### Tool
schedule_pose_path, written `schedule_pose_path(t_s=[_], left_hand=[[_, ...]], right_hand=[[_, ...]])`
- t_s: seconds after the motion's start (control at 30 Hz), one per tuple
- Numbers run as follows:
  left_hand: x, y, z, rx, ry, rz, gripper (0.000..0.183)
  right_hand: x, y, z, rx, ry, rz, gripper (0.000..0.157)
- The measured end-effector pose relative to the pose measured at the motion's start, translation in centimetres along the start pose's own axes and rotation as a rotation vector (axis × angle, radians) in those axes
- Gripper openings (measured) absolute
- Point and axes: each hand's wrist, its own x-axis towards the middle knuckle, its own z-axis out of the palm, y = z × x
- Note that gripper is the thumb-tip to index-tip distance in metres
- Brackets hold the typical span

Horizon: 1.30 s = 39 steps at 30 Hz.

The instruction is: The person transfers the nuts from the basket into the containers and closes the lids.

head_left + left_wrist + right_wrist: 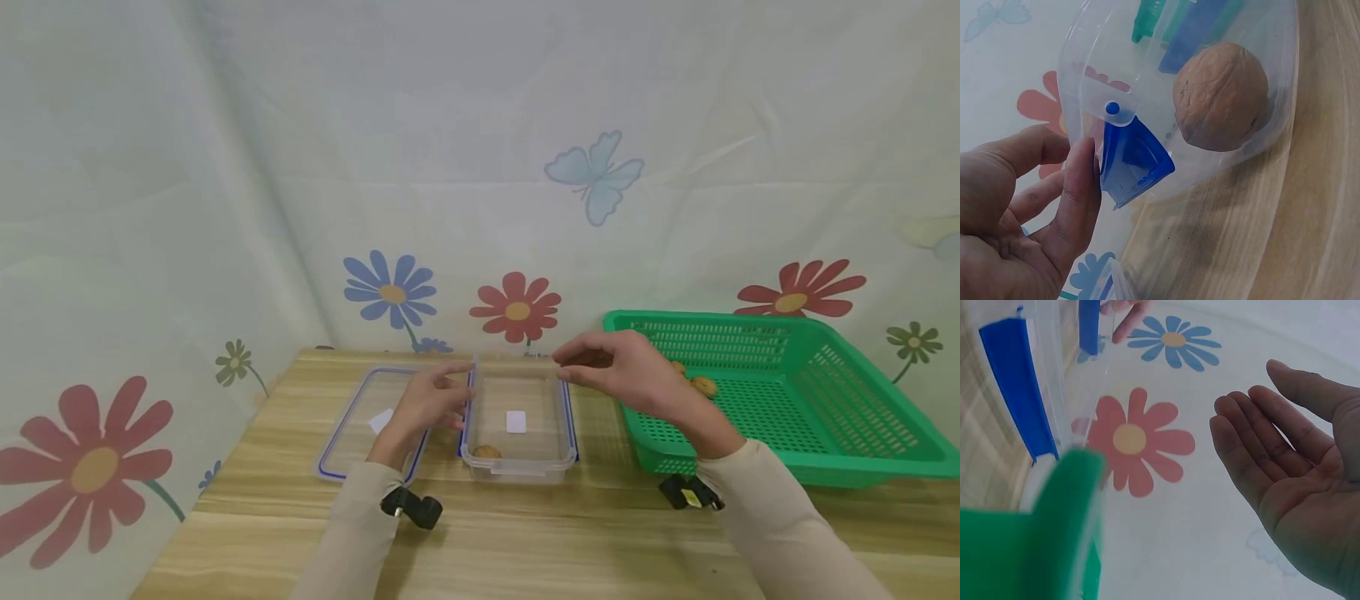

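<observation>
A clear plastic box (517,467) with blue side latches stands uncovered on the table, a walnut (1221,97) inside at its near left corner. My left hand (431,402) is at the box's left side; its fingertips touch or nearly touch the wall beside the hanging blue latch (1135,159). Over the box's right rim hovers my right hand (630,373), fingers together and slightly bent, thumb apart. The right wrist view shows nothing in that palm (1310,494). Two walnuts (703,387) lie in the green basket (795,467), partly behind the right hand.
Left of the box, a clear lid (352,425) with a blue seal lies flat, partly under the left hand. The basket stands close on the box's right. A flowered curtain (465,167) hangs behind the wooden table (525,550).
</observation>
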Motion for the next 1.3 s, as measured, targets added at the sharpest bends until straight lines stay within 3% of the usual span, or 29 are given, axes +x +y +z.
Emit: schedule_pose_path(t_s=[0.67, 1.3], left_hand=[[0.1, 0.1, 0.1, -0.001, 0.018, -0.02, 0.049], [0.0, 0.2, 0.4, -0.001, 0.033, 0.0, 0.048]], right_hand=[[-1.0, 1.4, -4.5, -0.084, 0.021, 0.104, 0.036], [-0.9, 4.4, -7.5, -0.151, 0.036, 0.093, 0.035]])
